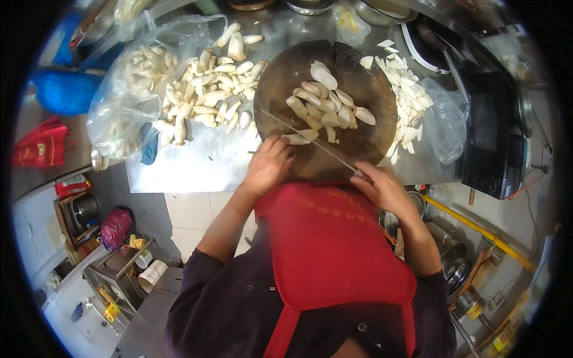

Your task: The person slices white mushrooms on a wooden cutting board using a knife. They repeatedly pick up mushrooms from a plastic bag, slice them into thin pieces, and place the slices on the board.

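Note:
A round wooden chopping block (286,85) lies in front of me with several pale king oyster mushrooms (329,117) heaped on its middle. My left hand (271,156) presses one mushroom (299,137) at the block's near left edge, fingers curled over its end. In my right hand (379,184) is the handle of a kitchen knife. The knife blade (333,155) slants up and left across the block, seen nearly edge-on, beside the held mushroom. Whether it has cut into the mushroom I cannot tell.
Whole mushrooms (215,89) are spread left of the block, beside a clear plastic bag (123,107) of more. Mushroom slices (405,96) pile along its right edge. An empty-looking plastic bag (443,123) and a black appliance (492,138) stand farther right. Metal bowls (387,11) line the back.

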Demonstrator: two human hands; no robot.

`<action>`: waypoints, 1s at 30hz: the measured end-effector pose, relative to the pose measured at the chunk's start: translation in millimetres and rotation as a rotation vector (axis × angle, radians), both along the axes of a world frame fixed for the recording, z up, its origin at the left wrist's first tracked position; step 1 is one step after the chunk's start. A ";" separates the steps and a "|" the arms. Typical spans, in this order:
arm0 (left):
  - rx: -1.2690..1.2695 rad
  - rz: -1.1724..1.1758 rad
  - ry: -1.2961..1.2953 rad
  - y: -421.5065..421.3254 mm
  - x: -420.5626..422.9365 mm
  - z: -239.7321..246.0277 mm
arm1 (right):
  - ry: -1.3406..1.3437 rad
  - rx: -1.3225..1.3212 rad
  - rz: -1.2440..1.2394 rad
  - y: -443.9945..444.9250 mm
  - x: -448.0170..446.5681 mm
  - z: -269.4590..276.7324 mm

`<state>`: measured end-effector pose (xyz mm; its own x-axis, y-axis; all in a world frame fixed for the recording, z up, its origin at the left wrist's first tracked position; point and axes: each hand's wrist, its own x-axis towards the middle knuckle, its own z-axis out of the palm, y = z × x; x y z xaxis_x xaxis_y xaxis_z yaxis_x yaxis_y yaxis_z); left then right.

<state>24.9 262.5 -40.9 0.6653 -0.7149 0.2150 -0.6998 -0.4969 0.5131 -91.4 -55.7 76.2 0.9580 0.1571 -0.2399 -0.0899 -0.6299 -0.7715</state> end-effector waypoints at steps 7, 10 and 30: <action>-0.057 0.069 0.053 -5.5 1.9 -1.5 | 0.014 -0.080 -0.020 -4.4 -9.6 18.1; -0.047 0.085 0.078 -5.4 2.3 -1.1 | 0.060 -0.094 -0.021 -5.1 -15.0 22.5; -0.038 0.025 0.018 -6.4 -8.2 -5.5 | 0.024 -0.097 0.039 1.0 -1.3 -19.4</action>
